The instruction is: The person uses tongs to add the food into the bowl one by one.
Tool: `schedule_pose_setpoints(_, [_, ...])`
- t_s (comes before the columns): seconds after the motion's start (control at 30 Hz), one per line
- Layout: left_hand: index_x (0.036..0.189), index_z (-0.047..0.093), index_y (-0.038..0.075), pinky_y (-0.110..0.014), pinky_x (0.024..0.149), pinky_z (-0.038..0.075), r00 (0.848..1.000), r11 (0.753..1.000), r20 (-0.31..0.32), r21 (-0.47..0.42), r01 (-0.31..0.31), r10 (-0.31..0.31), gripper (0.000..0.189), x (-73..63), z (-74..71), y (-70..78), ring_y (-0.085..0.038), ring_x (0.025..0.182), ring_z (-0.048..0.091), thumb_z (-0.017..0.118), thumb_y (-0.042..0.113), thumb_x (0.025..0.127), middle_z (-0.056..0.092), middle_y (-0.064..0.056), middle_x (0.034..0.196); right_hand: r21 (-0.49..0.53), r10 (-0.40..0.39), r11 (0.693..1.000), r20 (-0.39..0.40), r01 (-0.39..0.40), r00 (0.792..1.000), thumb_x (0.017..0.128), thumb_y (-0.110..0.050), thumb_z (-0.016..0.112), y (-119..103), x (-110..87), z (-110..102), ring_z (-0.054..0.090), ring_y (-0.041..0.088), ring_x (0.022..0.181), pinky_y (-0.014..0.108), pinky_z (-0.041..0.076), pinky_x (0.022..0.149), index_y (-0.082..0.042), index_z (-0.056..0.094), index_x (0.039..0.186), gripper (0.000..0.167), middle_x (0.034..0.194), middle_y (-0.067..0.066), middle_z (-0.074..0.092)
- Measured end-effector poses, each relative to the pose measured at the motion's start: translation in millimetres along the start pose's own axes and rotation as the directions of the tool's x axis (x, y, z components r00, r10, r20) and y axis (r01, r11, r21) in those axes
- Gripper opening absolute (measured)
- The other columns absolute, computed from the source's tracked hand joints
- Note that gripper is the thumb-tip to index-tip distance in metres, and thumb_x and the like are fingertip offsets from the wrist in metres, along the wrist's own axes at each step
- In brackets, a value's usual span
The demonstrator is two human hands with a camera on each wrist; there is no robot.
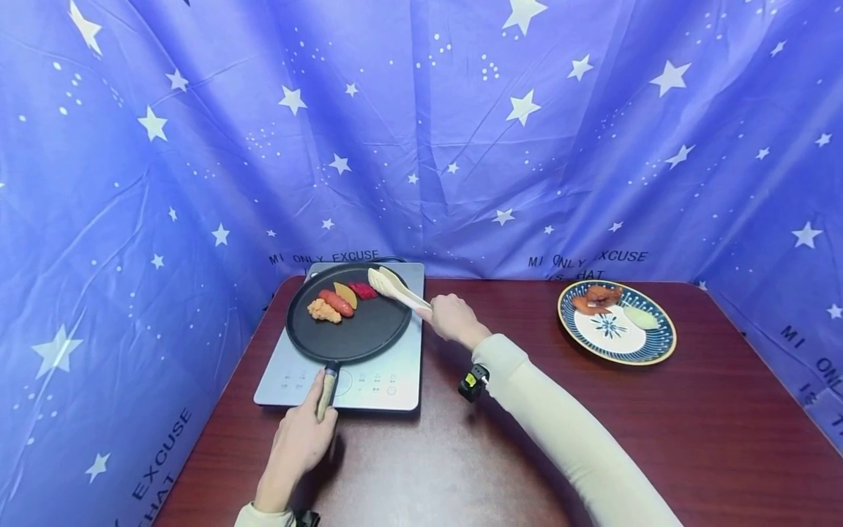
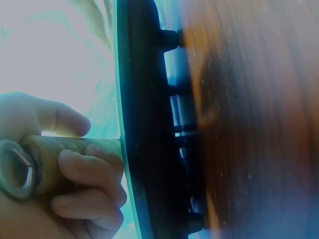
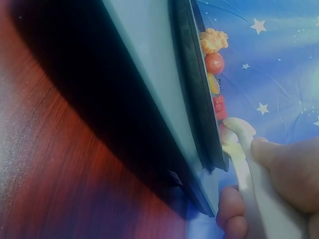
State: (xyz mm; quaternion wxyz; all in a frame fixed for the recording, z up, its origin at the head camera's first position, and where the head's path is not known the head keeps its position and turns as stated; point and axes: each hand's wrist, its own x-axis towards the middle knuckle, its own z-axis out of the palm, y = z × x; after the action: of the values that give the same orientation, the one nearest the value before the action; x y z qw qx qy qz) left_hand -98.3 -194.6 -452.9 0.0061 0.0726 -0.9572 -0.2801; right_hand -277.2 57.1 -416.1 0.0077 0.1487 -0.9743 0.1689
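Observation:
My left hand (image 1: pixel 303 435) grips the handle (image 2: pixel 52 162) of a round black frying pan (image 1: pixel 358 337), its fingers curled round it in the left wrist view. The pan sits on a silver induction cooker (image 1: pixel 276 384). In it, a crumbly golden fried piece (image 1: pixel 325 310), a red sausage (image 1: pixel 337 302), a yellow wedge (image 1: pixel 345 295) and a dark pink-red piece (image 1: pixel 362 290) lie in a row. With my right hand (image 1: pixel 454 320) I hold cream tongs (image 1: pixel 403 294), their tips over the pan's right side beside the pink-red piece. Whether the tips pinch anything I cannot tell.
To the right on the brown table (image 1: pixel 514 424) stands a blue-and-white patterned plate (image 1: pixel 609 348) with brown-red food pieces (image 1: pixel 599 298) and a pale green piece (image 1: pixel 640 318). A blue star-printed curtain (image 1: pixel 421 146) encloses the table's back and sides.

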Motion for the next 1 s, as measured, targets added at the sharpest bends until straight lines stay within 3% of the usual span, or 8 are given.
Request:
schedule_pose_setpoints(0.43, [0.15, 0.028, 0.019, -0.038, 0.052, 0.04, 1.0, 1.0, 0.007, -0.002, 0.006, -0.006, 0.07, 0.8, -0.8, 1.1, -0.023, 0.057, 0.048, 0.052, 0.022, 0.085, 0.06, -0.019, 0.081, -0.001, 0.023, 1.0, 0.006, -0.023, 1.0, 0.093, -0.048, 0.051, -8.0, 8.4, 1.4, 0.055, 0.025, 0.057, 0.039, 0.043, 0.048, -0.008, 0.059, 0.07, 0.047, 0.066, 0.01, 0.055])
schedule_pose_setpoints(1.0, [0.15, 0.029, 0.019, -0.038, 0.052, 0.039, 1.0, 1.0, 0.0, -0.009, 0.005, -0.005, 0.069, -0.2, -0.4, 0.2, -0.024, 0.059, 0.049, 0.052, 0.022, 0.085, 0.062, -0.022, 0.087, -0.005, 0.025, 1.0, -0.007, -0.025, 1.0, 0.091, -0.049, 0.053, -17.7, 11.9, 6.8, 0.056, 0.026, 0.058, 0.041, 0.044, 0.049, -0.009, 0.059, 0.068, 0.046, 0.065, 0.01, 0.055])
